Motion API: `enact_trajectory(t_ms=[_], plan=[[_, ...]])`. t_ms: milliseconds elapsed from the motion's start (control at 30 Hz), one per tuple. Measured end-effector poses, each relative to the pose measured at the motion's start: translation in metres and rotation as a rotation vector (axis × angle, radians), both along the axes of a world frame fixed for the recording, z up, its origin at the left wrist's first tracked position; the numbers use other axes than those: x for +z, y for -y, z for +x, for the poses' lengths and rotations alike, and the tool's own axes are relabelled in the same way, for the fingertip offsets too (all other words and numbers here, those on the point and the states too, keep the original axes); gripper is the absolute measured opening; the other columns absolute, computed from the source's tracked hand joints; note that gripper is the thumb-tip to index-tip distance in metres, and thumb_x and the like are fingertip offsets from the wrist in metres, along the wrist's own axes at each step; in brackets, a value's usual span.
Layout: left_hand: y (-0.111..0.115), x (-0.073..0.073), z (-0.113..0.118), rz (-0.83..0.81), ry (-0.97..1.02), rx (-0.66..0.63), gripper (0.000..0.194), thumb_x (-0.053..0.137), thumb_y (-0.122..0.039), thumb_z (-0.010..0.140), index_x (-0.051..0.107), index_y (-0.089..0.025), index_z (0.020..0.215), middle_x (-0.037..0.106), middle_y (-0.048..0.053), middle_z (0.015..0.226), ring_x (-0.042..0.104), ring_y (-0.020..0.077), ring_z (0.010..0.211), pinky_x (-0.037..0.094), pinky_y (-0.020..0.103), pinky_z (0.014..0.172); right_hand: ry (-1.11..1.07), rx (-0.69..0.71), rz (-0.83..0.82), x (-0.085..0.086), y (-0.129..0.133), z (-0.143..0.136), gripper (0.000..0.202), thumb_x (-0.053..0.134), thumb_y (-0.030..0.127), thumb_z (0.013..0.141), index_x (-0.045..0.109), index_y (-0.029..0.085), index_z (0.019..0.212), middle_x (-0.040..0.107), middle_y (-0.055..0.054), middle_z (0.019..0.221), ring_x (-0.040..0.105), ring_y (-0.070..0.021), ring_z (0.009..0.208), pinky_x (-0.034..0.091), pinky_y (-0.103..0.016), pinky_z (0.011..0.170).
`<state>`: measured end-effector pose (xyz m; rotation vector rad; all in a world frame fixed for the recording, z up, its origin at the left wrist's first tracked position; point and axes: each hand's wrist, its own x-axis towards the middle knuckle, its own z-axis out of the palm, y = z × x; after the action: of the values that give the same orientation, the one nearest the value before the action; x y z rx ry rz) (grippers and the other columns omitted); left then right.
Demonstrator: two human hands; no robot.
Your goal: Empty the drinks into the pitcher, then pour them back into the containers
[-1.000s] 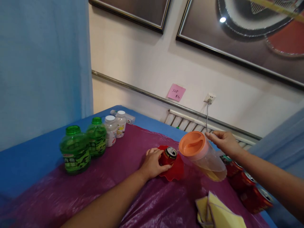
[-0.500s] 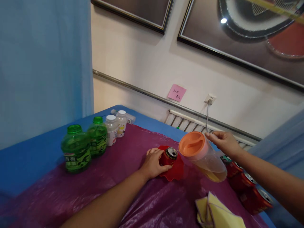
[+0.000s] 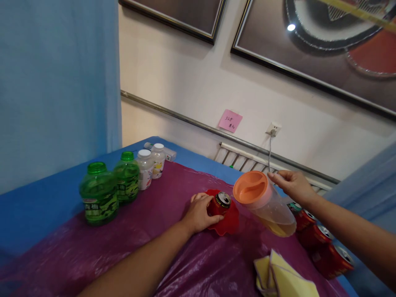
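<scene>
My left hand (image 3: 199, 212) is wrapped round a red drink can (image 3: 219, 204), which stands upright with its top opened. Under the can lies a red mat with a wavy edge (image 3: 232, 220). To the right, my right hand (image 3: 292, 185) grips a clear plastic pitcher (image 3: 272, 208) on its far side; the handle is mostly hidden. The pitcher has an orange lid (image 3: 250, 187) and leans toward the can. Yellowish liquid shows low in it, and its spout side is a little apart from the can.
Green bottles (image 3: 99, 194) and white-capped jars (image 3: 145, 169) stand at the left, with a clear bottle (image 3: 168, 153) lying behind. Several red cans (image 3: 332, 258) line the right edge. A folded yellow cloth (image 3: 284, 276) lies at the front on the purple plastic sheet (image 3: 130, 255).
Almost nothing differs. Both hands, the can and the pitcher keep nearly the same places and tilt.
</scene>
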<state>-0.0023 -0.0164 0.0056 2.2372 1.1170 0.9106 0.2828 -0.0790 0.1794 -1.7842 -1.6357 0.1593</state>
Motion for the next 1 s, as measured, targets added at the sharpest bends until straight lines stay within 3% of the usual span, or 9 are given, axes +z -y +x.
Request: enact_trajectory(t_ms=[1000], plan=[[-0.0014,0.0004,-0.0009,-0.031,-0.016,-0.008,0.062,0.084,-0.050,0.065,0.069,-0.024,0.118,0.068,0.009,0.121,0.056,0.0334,0.116,0.038,0.046,0.104,0.004,-0.005,-0.053,0.0031,0.0011,0.0009,0.063,0.057,0.077,0.077,0.035,0.023,0.054,0.027,0.005,0.051,0.026,-0.0093,0.049,0.020,-0.027,0.047]])
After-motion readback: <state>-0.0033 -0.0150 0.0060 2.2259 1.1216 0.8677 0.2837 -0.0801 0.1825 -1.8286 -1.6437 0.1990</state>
